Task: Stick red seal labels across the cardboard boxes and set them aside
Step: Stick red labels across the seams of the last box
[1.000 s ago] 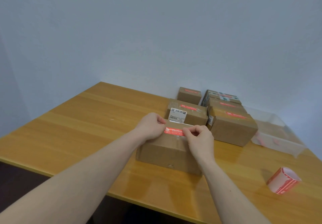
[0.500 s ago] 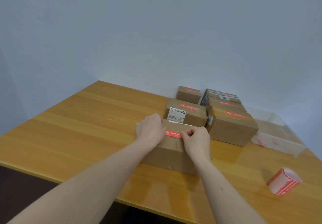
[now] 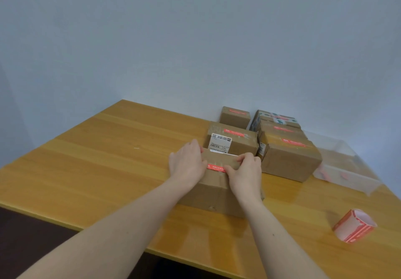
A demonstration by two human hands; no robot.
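Observation:
A brown cardboard box (image 3: 211, 192) lies on the wooden table (image 3: 104, 161) in front of me. A red seal label (image 3: 216, 167) runs across its top seam, partly hidden by my hands. My left hand (image 3: 187, 163) rests flat on the left part of the box top, fingers stretched toward the far edge. My right hand (image 3: 245, 174) sits on the right part: its thumb presses the label's right end and its curled fingers hook over the box's far edge.
Several sealed boxes stand behind: one with a white shipping label (image 3: 234, 141), a larger one (image 3: 290, 161) to the right, two more at the wall. A clear plastic tray (image 3: 347, 175) lies far right. A roll of red labels (image 3: 353, 227) sits near the right front edge.
The label, held stretched above the box a second ago, now lies down on the top. My left hand has flattened onto the box and my right thumb has slid onto the label.

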